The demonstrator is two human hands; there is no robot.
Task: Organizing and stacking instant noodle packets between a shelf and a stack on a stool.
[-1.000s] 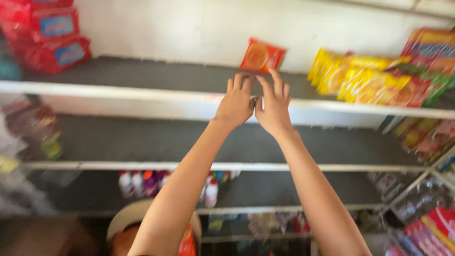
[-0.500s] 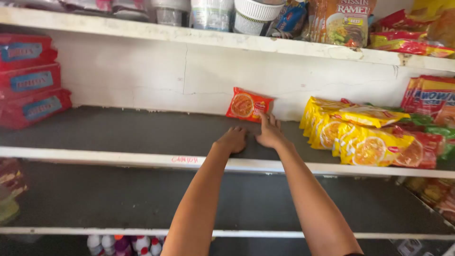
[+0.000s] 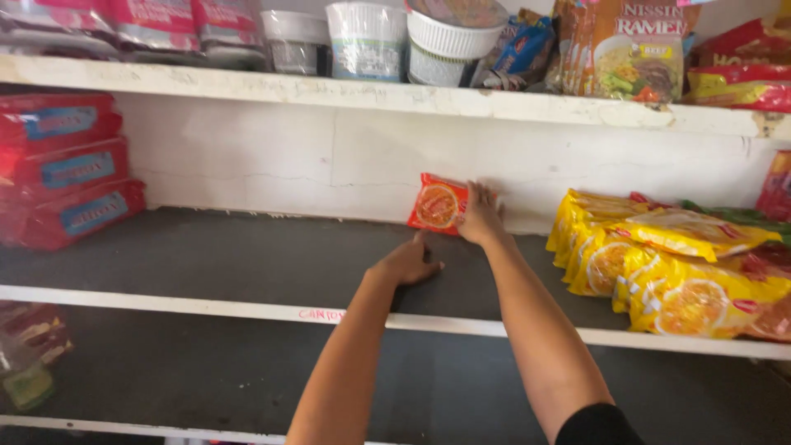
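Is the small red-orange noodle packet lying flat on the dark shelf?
No, the small red-orange noodle packet stands upright against the white back wall, steadied by the right hand.

Right hand (image 3: pixel 480 216) covers right edge of orange noodle packet (image 3: pixel 437 205); we cannot tell whether fingers grip it or only press. Left of packet, red packs (image 3: pixel 62 169) cut off by frame edge. Right of packet, yellow packets (image 3: pixel 659 268) run out of frame. Our elbows cut off below.

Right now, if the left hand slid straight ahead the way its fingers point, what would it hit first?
Probably the red noodle packet standing against the back wall; the left hand lies on the shelf just before it, though depth is unclear.
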